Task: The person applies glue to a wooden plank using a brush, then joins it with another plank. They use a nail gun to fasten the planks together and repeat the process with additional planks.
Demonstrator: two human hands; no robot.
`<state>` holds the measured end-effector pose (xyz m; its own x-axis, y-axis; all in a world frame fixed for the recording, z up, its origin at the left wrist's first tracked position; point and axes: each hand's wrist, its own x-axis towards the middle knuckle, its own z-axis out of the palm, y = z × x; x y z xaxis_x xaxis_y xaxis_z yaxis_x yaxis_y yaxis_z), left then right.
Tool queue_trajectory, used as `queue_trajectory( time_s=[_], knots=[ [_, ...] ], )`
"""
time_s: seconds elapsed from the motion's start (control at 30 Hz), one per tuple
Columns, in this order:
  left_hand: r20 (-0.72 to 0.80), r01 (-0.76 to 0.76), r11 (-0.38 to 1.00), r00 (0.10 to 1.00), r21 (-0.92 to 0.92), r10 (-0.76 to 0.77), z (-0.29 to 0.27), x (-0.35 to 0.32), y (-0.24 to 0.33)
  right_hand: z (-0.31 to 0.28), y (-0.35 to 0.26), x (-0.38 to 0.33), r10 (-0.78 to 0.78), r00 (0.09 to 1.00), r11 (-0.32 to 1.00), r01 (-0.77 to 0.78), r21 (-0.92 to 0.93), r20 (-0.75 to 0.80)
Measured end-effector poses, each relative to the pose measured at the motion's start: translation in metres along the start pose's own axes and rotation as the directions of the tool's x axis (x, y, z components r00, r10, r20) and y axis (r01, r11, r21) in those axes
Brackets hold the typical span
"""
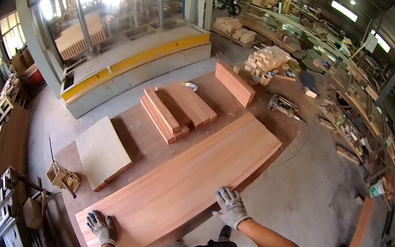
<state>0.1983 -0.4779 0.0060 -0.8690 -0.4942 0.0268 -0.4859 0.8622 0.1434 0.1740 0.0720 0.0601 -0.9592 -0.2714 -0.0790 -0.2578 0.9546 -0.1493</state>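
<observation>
The panel point(185, 172) is a long, wide slab of reddish wood. It lies flat on a low platform point(131, 129), running from the person's feet up toward the middle of the picture. It looks thick and stiff, so it probably does not bend when it is lifted, and it is most likely heavy for one person. Its top face seems smooth, so a flat palm may slide on it; the long edges and the corners give a safer hold, with the two hands well apart to balance the weight.

The left hand point(102, 228) wears a grey work glove and rests flat near the closest corner of the panel. The fingers are spread and the grip is open, closing on nothing. The right hand point(230, 207), also gloved, lies on the right long edge. Its fingers are spread over the top face, and some fingertips seem to reach the edge, but whether they curl under it cannot be told. Both hands only press on the wood.

On the same platform, beyond the panel, stands a pale board stack point(101, 153) to the left and some short reddish planks point(177, 108) further away. A small wooden box point(62, 177) sits beside the pale stack.
</observation>
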Motion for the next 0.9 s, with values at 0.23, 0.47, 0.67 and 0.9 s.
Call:
queue_trajectory(
  time_s=[0.23, 0.47, 0.67, 0.9],
  knots=[
    [0.108, -0.001, 0.996, 0.994, -0.09, 0.01, -0.018, -0.113, 0.097, -0.002, 0.083, 0.011, -0.025, 1.0, 0.999, 0.025, -0.031, 0.005],
    [0.066, -0.008, 0.998, 0.998, -0.064, 0.012, -0.012, -0.138, 0.133, -0.008, 0.084, 0.011, -0.012, 1.0, 1.0, 0.012, -0.002, 0.022],
    [0.04, -0.021, 0.996, 0.999, -0.088, 0.024, -0.008, -0.143, 0.133, -0.006, 0.099, 0.014, -0.047, 0.999, 0.997, 0.045, 0.058, 0.025],
    [0.047, 0.0, 0.998, 0.999, -0.066, 0.004, -0.015, -0.144, 0.132, -0.005, 0.191, 0.034, 0.256, 0.963, 0.942, -0.229, 0.245, -0.082]
  ],
)
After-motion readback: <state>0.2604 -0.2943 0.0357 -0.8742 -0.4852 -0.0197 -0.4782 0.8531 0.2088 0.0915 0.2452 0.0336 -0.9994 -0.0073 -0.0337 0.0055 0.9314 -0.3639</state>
